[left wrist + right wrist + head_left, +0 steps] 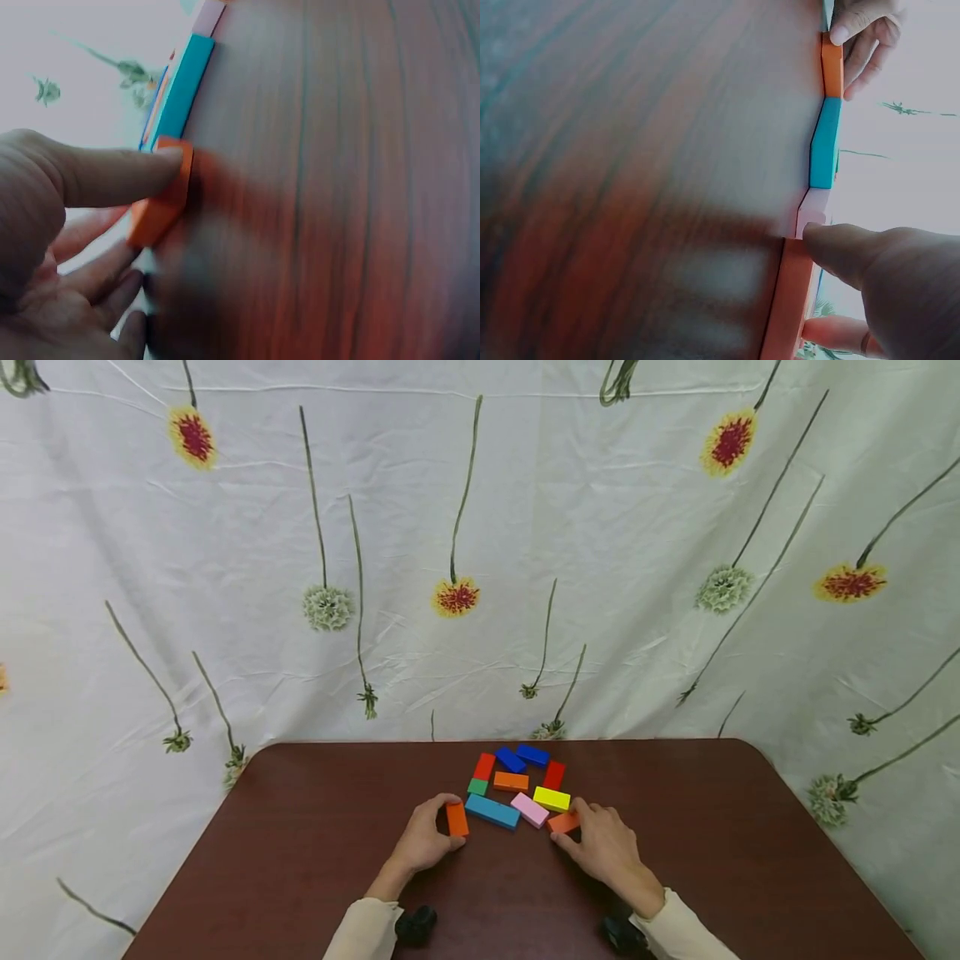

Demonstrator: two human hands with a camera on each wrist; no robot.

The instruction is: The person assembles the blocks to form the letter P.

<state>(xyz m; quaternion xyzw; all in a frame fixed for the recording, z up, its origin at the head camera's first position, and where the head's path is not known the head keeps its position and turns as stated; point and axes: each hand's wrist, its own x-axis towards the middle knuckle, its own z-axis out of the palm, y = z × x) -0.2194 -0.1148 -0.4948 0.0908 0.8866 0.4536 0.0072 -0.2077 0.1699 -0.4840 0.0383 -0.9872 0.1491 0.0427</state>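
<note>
My left hand (426, 837) pinches an orange block (457, 819) between thumb and fingers, just left of a light blue block (492, 811). In the left wrist view the thumb presses on that orange block (161, 196). On the other side, my right hand (606, 842) holds a second, redder orange block (563, 822) between thumb and fingers. It lies close to a pink block (529, 810) and below a yellow block (552, 799). The right wrist view shows this block (787, 300) under the thumb, with its far end cut off by the frame.
Behind these lie a green block (477, 787), another orange block (512, 782), red blocks (484, 767) on both sides and two dark blue blocks (533, 755). All rest on a dark brown table (315, 810). A white flowered cloth (405, 543) hangs behind the table.
</note>
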